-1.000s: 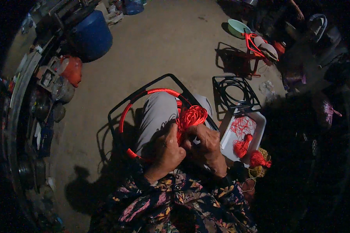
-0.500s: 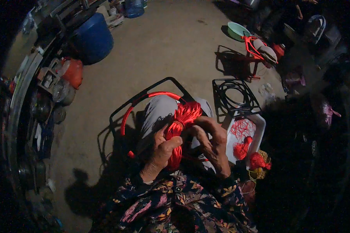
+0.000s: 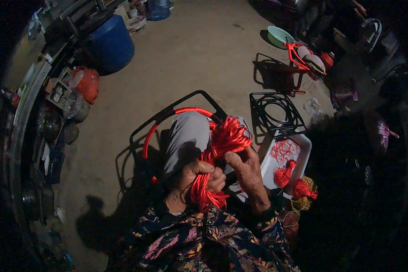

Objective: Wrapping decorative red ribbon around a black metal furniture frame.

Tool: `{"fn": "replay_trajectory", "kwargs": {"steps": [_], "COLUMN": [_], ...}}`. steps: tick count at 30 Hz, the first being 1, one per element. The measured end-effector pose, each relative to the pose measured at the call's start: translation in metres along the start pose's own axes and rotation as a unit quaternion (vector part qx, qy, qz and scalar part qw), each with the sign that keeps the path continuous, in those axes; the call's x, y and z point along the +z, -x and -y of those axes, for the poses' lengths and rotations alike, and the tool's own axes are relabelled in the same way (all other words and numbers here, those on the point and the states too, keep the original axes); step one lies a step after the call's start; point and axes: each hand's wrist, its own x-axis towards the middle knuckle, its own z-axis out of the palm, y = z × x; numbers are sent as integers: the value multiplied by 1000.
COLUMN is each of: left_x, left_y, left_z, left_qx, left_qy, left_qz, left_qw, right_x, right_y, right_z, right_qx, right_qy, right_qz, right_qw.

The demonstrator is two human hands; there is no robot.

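Note:
A bundle of shiny red cord (image 3: 231,135) lies above my lap, its looped upper end fanning out to the right and its lower strands hanging toward my shirt. My left hand (image 3: 189,180) is closed round the lower strands, thumb across them. On the bundle's right side my right hand (image 3: 248,174) is closed, thumb and fingers bent against the cord near its middle. Its fingertips are partly hidden behind the strands. Just beyond my knees stands a black metal frame (image 3: 166,114) with a hoop (image 3: 150,137) partly wrapped in red.
To my right, a white tray (image 3: 306,149) holds loose red cord and a small red bundle (image 3: 283,173). A black slatted rack (image 3: 257,113) rests at its far end. Red and yellow hanks (image 3: 306,190) sit beside it. A blue tub (image 3: 109,45) stands far left, a green basin (image 3: 280,34) far right.
The cord bundle has tilted, its upper end shifting right and its lower strands spreading. My right hand has turned, its thumb now nearer the bundle's middle. The left hand still grips the lower strands.

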Motion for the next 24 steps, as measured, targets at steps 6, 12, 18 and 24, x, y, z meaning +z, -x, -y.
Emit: {"fn": "replay_trajectory", "kwargs": {"steps": [6,12,18,24], "left_x": [24,18,20,11], "left_y": [-3,-2,-3,0], "left_z": [0,-8,-4,3], "left_qx": [6,-13,28,95], "left_qy": [-38,-300,-207,-332], "left_qz": [-74,-102,-121,-153], "left_qw": [997,948,970,926], "right_x": [-3,-7,-22,-9], "right_y": [-14,-21,-7,13], "right_z": [-3,-8,-10,7], "right_qx": [9,35,-30,-219], "right_qy": [-48,-32,-41,270], "right_qz": [-24,5,-125,4], "right_qw": [999,999,991,938]}}
